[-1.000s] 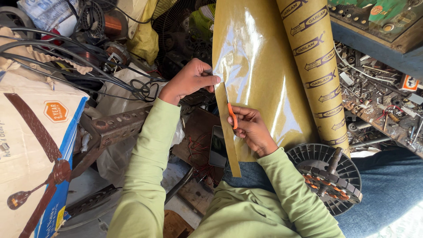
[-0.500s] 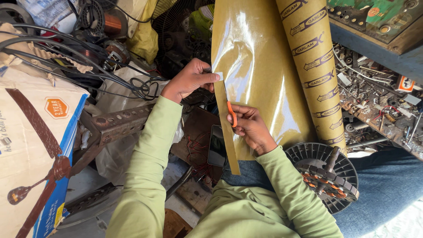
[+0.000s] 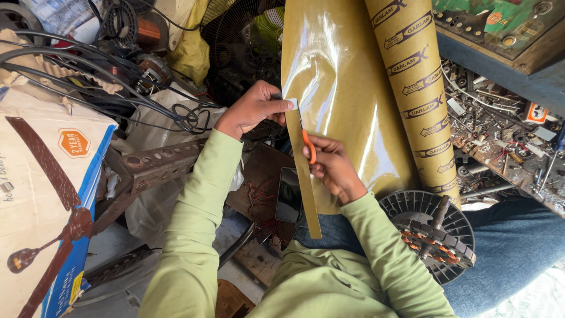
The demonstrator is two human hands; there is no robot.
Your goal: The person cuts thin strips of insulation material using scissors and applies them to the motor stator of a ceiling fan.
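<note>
A glossy olive-tan sheet (image 3: 347, 100) unrolls from a printed cardboard roll (image 3: 415, 88) in front of me. My left hand (image 3: 250, 109) pinches the top of a narrow strip (image 3: 306, 182) at the sheet's left edge, beside a small white guide piece. My right hand (image 3: 332, 165) grips orange-handled scissors (image 3: 309, 147) whose blades sit in the cut between strip and sheet. The strip hangs down toward my lap.
A round motor stator (image 3: 435, 232) with copper windings rests on my right thigh. A dark phone (image 3: 288, 194) lies below the strip. A cardboard box (image 3: 41, 194) stands left, a perforated metal bar (image 3: 159, 165) and black cables (image 3: 106, 88) beside it. Small parts litter the bench (image 3: 500, 135) right.
The scissors and both hands have moved up along the sheet's edge. The cut strip hanging below is longer.
</note>
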